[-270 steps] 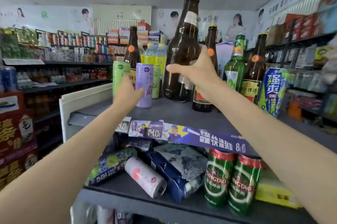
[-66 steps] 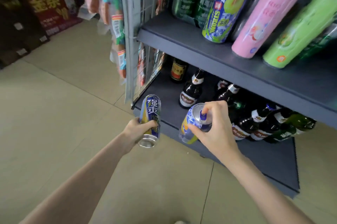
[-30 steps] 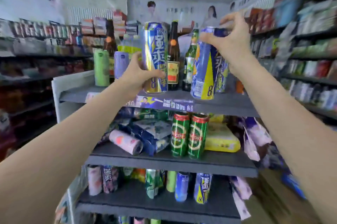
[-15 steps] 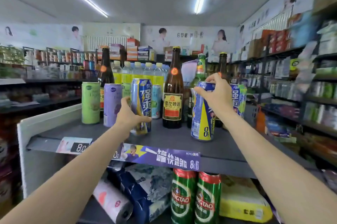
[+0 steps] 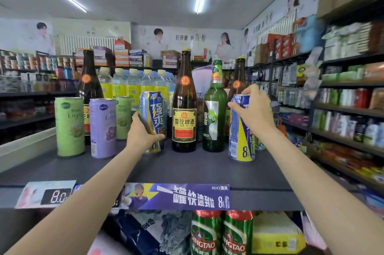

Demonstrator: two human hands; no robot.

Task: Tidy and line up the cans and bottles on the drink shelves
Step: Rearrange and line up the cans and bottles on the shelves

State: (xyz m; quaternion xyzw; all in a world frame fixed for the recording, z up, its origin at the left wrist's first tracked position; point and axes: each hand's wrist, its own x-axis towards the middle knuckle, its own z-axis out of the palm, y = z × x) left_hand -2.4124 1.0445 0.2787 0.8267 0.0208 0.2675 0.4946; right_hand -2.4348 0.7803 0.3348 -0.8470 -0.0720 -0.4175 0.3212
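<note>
On the dark top shelf [image 5: 187, 169], my left hand [image 5: 143, 133] grips the lower part of a blue and yellow can [image 5: 152, 115] standing upright. My right hand [image 5: 252, 107] holds a second blue and yellow can [image 5: 241, 142] by its top rim; this can stands on the shelf at the right. Between them stand a brown beer bottle [image 5: 184, 109] with a yellow and red label and a green bottle [image 5: 215, 113]. To the left stand a purple can [image 5: 102, 128] and a green can [image 5: 69, 126].
Behind the front row are another brown bottle [image 5: 89, 86], a third green can [image 5: 122, 117], several yellow-labelled water bottles [image 5: 133, 84] and a brown bottle [image 5: 239, 80] at the right. Two green Tsingtao cans [image 5: 222, 234] stand on the shelf below. Stocked shelves [image 5: 342, 109] line the aisle at right.
Both cans came from the bottom shelf up to the top shelf. Since half a second ago both cans have stayed standing on the shelf in my grips; the view has come closer.
</note>
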